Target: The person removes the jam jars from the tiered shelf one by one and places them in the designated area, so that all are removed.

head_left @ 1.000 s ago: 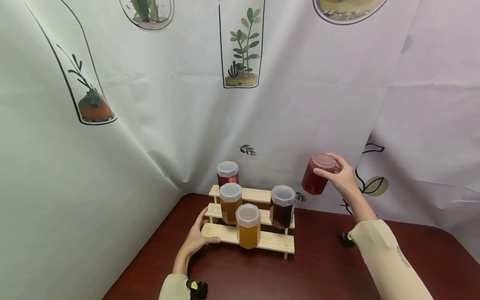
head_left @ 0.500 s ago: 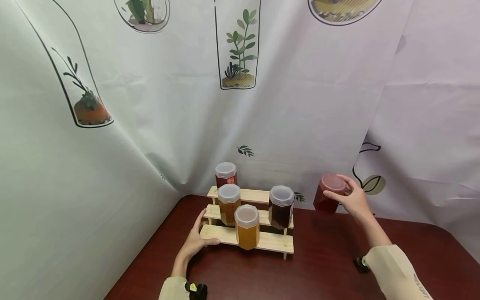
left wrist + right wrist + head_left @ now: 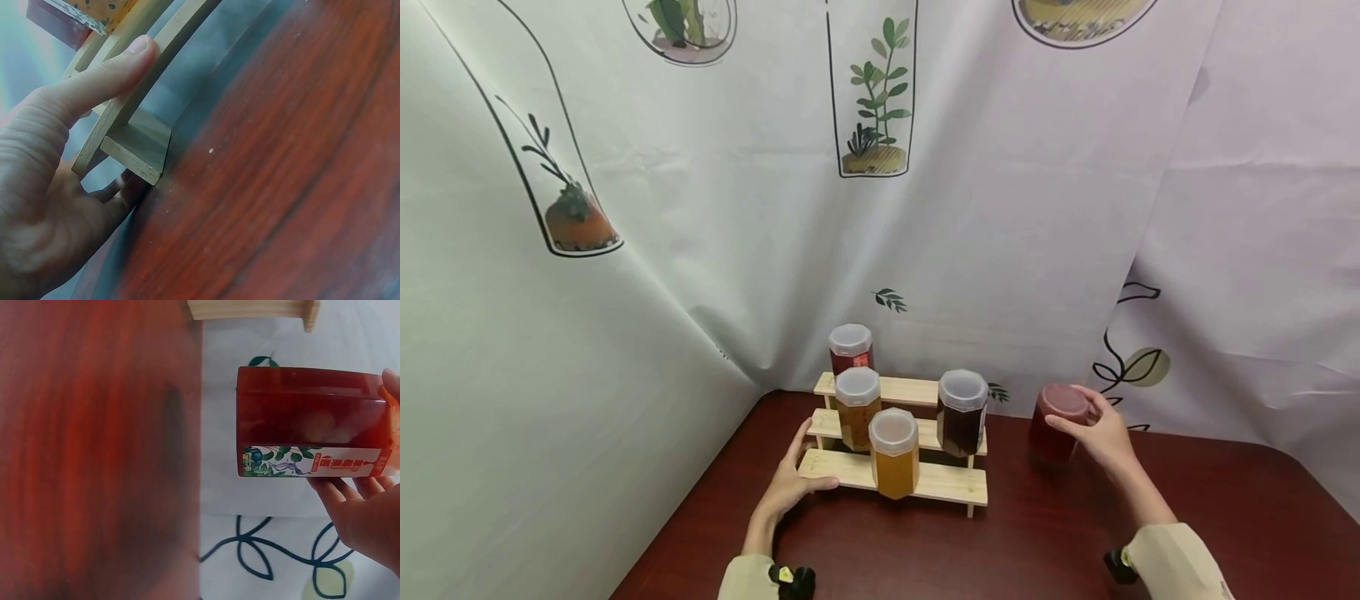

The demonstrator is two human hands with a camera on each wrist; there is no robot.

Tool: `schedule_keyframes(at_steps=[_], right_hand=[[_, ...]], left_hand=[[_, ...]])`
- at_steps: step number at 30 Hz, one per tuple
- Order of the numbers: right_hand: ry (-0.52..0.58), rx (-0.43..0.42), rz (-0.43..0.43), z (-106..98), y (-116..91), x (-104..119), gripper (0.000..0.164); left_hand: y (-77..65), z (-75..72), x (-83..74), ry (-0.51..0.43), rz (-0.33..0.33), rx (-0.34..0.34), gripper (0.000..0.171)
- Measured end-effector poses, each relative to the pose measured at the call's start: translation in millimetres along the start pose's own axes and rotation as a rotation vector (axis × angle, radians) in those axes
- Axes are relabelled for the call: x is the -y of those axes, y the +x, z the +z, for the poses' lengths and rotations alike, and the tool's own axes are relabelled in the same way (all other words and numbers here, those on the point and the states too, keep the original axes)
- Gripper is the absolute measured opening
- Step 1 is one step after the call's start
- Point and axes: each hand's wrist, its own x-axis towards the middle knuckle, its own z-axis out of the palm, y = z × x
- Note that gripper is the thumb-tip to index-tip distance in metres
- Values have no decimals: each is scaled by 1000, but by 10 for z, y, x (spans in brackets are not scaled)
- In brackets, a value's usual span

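Note:
My right hand (image 3: 1105, 432) holds a dark red jar (image 3: 1054, 425) by its lid end, right of the rack and over the table. In the right wrist view, the red jar (image 3: 306, 412) shows a printed label, and its base stands apart from the table surface. My left hand (image 3: 787, 483) grips the left end of a three-step wooden rack (image 3: 940, 483). In the left wrist view, its thumb lies on the lowest step (image 3: 181, 37). On the rack stand an amber jar (image 3: 895, 471), a speckled orange jar (image 3: 855, 423), a near-black jar (image 3: 961, 425) and a red jar (image 3: 850, 358).
The dark red-brown table (image 3: 880, 558) extends in front and to the right. Behind it hangs a pale cloth (image 3: 1000, 250) printed with plants, and more cloth (image 3: 550, 417) closes off the left side.
My right hand has carried the dark red jar down and slightly right, from high against the cloth to low over the table. The left hand and the rack have stayed put.

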Motion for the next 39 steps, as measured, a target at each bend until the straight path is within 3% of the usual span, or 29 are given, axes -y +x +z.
schedule_keyframes(at_steps=[4, 13, 23, 33, 39], right_hand=[[7, -14, 19, 47, -8, -81, 74], [-26, 38, 96, 164, -94, -279, 78], [-27, 36, 141, 196, -129, -305, 80], [50, 61, 97, 175, -106, -245, 86], [47, 59, 30, 117, -49, -72, 85]], left_hand=[[-2, 0, -5, -4, -5, 2, 117], [-13, 6, -6, -13, -13, -4, 117], [-19, 5, -4, -53, 0, 23, 116], [-32, -1, -7, -58, 0, 20, 116], [-23, 9, -18, -51, -5, 18, 116]])
